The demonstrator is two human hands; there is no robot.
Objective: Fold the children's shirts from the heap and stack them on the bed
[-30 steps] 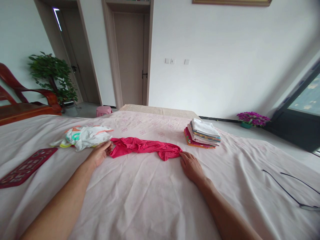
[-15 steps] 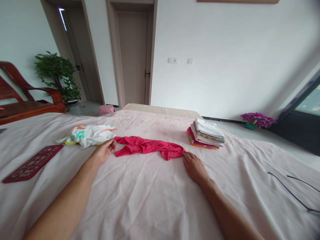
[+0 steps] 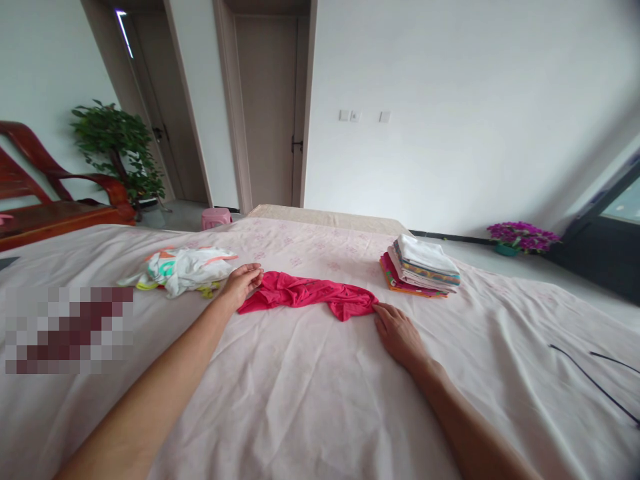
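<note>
A pale pinkish sheet (image 3: 300,400) spreads wide in front of me, and beyond it rises a white wall (image 3: 475,160) with two brown doors (image 3: 265,107) on its left side. At the far left I see a reddish wooden bench (image 3: 100,215), a leafy green plant (image 3: 110,133) and a pink stool (image 3: 216,219); at the far right, purple flowers (image 3: 523,235). The pink-red cloth (image 3: 310,292) lies bunched lengthwise on the sheet between my hands. Left of it is a crumpled white heap (image 3: 187,267) of fabric, and nearer, something dark red (image 3: 75,330), too blurred to name. Just beyond the cloth's right end sits a folded stack (image 3: 420,270). My left hand (image 3: 243,283) pinches the cloth's far left corner between thumb and fingertips. My right hand (image 3: 400,333) lies palm down, fingers together, touching the right end; I cannot tell whether it grips. Two thin dark rods (image 3: 595,383) lie at the near right, and small white switches (image 3: 344,115) dot the wall.
</note>
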